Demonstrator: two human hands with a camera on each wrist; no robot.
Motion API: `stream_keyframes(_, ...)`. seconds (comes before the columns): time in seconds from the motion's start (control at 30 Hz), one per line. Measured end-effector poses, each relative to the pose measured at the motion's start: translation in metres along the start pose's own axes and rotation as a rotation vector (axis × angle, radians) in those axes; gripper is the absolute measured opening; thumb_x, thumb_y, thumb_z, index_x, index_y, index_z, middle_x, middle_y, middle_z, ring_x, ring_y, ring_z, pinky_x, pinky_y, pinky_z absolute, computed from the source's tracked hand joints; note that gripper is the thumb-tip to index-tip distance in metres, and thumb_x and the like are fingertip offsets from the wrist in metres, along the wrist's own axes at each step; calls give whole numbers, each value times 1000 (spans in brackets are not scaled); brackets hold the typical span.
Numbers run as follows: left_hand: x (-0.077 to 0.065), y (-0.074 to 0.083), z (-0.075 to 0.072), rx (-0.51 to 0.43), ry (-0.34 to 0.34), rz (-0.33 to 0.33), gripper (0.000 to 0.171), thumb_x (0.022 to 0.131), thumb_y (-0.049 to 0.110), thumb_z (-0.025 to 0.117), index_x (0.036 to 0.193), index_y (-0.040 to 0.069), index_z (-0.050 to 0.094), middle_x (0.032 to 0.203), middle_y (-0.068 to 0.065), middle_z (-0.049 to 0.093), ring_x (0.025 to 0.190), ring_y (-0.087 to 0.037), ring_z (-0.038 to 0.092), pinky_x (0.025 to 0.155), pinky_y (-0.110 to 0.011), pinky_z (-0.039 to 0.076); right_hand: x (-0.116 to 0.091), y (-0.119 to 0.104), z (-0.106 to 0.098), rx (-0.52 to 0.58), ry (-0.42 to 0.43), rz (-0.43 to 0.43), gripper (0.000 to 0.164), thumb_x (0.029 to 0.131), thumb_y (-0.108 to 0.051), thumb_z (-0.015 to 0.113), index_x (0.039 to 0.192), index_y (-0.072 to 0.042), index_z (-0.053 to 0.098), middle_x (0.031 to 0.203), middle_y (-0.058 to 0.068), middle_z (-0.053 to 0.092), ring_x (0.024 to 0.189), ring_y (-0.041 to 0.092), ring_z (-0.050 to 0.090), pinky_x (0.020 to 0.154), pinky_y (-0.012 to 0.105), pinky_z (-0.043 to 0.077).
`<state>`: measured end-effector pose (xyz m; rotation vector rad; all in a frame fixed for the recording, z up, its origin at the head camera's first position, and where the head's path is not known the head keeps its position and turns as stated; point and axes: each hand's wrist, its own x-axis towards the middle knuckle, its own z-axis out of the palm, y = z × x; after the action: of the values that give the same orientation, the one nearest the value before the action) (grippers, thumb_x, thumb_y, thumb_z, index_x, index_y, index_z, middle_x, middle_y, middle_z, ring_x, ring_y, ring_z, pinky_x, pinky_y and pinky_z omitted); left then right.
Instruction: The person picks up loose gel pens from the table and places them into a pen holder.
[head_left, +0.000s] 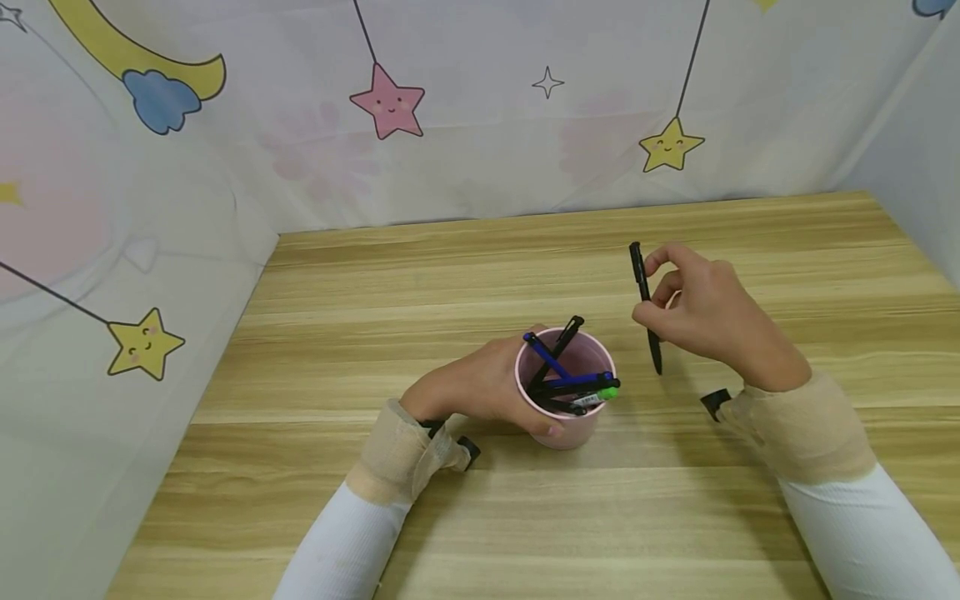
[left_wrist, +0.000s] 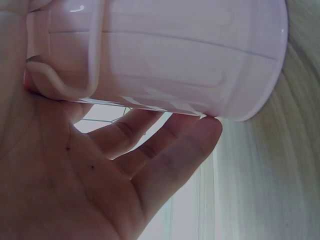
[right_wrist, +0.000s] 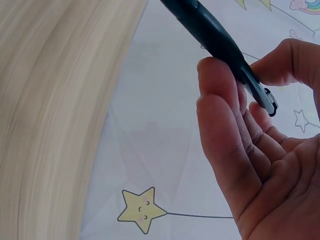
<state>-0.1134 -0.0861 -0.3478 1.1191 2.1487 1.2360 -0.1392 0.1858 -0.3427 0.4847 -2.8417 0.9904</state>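
Note:
My left hand [head_left: 487, 379] grips a pink cup [head_left: 564, 435] from its left side, thumb along the near wall and fingers behind. Blue and black pens lean in the cup, along with one that has a green end [head_left: 607, 392]. Seen by the left wrist camera, the cup's smooth wall [left_wrist: 165, 55] has a thin handle [left_wrist: 96, 45] close to the palm. To the right of the cup, my right hand [head_left: 705, 308] pinches a black pen [head_left: 640, 271] between thumb and fingers. This pen stands nearly upright, clip end up. Its barrel [right_wrist: 215, 37] crosses the fingertips in the right wrist view.
Both hands work over a wood-grain table [head_left: 390, 292]. A pale cloth with printed stars, such as a pink star [head_left: 388, 102], hangs behind the table's back edge and along the left side. Each wrist wears a tan wrap [head_left: 813, 429] with a small black piece.

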Motion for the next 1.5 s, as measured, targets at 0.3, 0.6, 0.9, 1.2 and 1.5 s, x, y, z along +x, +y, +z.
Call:
stream_keyframes(0.3,-1,-1,1,3,2,0,78,61,23,84,127,9,46,112,-6,58,100,-18,55,88,-40,48,-2,-2,1,36,58,-38,33,73,-9,59,103,-15,47,59,-6,62,46,9,54,44,33,46)
stream_keyframes(0.6,-2,-1,1,3,11,7,78,60,22,85,126,8,46,110,-5,60,100,-19,56,87,-40,48,-3,-5,1,92,108,-81,32,75,-7,60,103,-17,48,59,-7,63,46,7,55,44,30,47)
stream_keyframes(0.9,-2,-1,1,5,14,0,78,60,21,85,126,8,46,110,-4,60,100,-18,56,88,-39,48,-4,-8,1,162,144,-97,33,75,-3,60,101,-19,47,61,-5,64,47,9,57,43,23,46)
stream_keyframes(1.2,-2,-1,1,21,13,0,78,60,23,85,126,9,46,110,-4,60,100,-18,56,88,-39,48,-6,-10,-2,263,172,-100,31,78,-1,60,103,-14,49,63,0,65,49,15,60,46,20,50)
stream_keyframes(1.5,-1,0,0,16,2,6,77,61,23,84,127,9,47,114,-7,58,101,-18,55,89,-40,47,-6,-11,-2,352,188,-117,33,79,1,62,107,-11,49,67,8,66,50,19,61,45,21,51)
